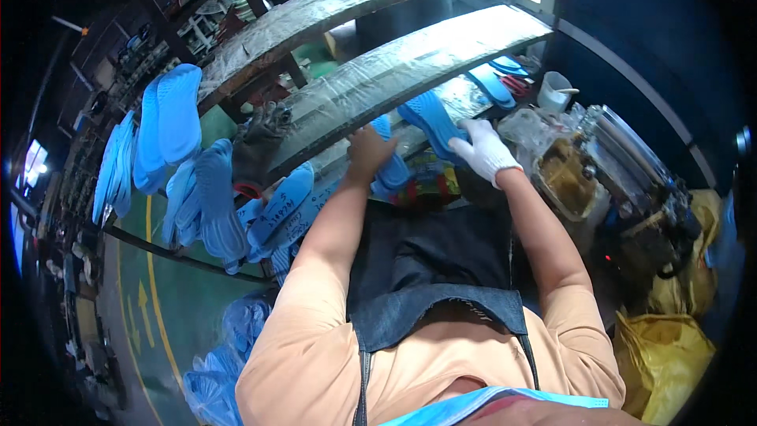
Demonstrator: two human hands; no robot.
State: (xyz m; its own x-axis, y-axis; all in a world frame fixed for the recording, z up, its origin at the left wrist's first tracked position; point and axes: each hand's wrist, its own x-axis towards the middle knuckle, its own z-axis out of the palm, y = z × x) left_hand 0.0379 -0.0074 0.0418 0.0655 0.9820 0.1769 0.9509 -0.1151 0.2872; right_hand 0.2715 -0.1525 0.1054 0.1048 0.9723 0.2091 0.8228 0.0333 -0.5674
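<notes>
My bare left hand (369, 151) closes its fingers around a blue shoe insole (392, 172) in front of my apron. To its right, a blue insole (430, 124) with a patterned surface lies slanted on the lower shelf. At that insole's right edge is my right hand (482, 150) in a white glove, thumb and fingers spread, the thumb touching the insole. What lies under the gloved palm is hidden.
Two plastic-covered shelf boards (410, 51) cross ahead of me. Many blue insoles (180, 110) hang or stand at the left. At the right are a white cup (554, 91), a glue-stained tub (566, 177), a roller machine (631, 150) and a yellow sack (662, 355). Blue plastic bags (217, 375) lie lower left.
</notes>
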